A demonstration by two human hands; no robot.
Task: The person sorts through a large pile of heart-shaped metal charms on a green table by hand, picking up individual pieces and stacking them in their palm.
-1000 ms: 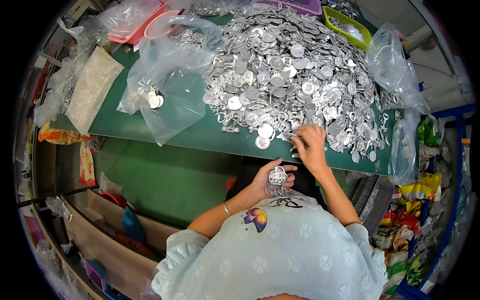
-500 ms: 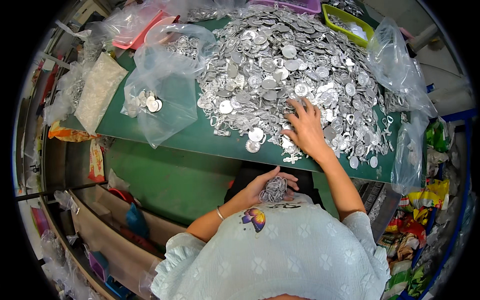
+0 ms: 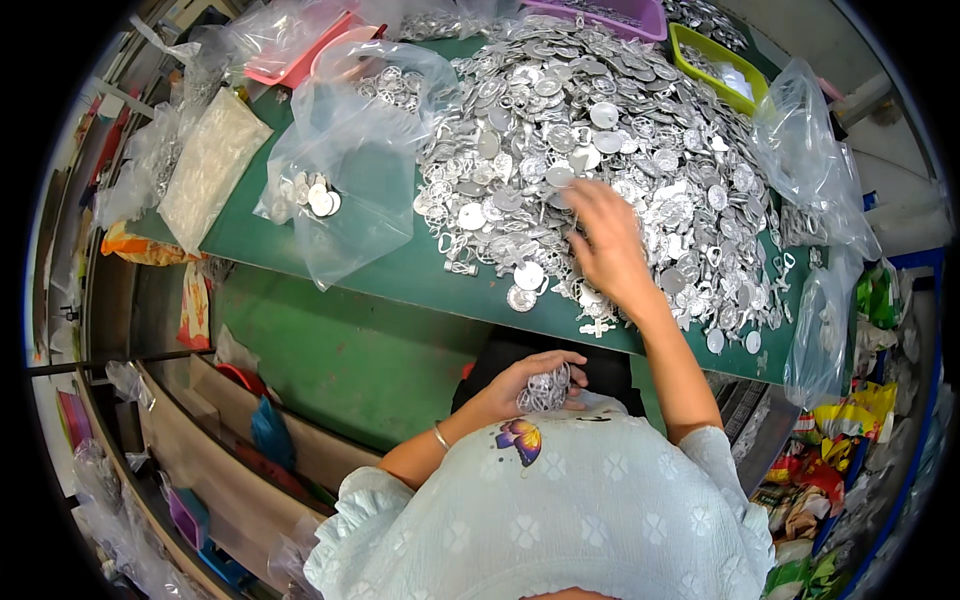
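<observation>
A large heap of silvery metal pieces, mostly round medallions with some rings and openwork shapes, covers the middle of the green table. My right hand is over the heap's near part, slightly blurred. Its fingers are spread, the thumb apart from the others, and a flat grey disc lies by the fingertips. In front of my body, below the table edge, my left hand cups a bunch of small silvery openwork pieces. A small cross lies near the table's front edge.
Left of the heap, a clear plastic bag lies beside several silver discs. Pink, purple and lime-green trays stand along the back. More plastic bags edge the right side. Cardboard compartments are at lower left.
My right hand has shifted slightly up and left over the heap. My left hand has turned a little, still cupping the bunch. The whole view has shifted slightly.
</observation>
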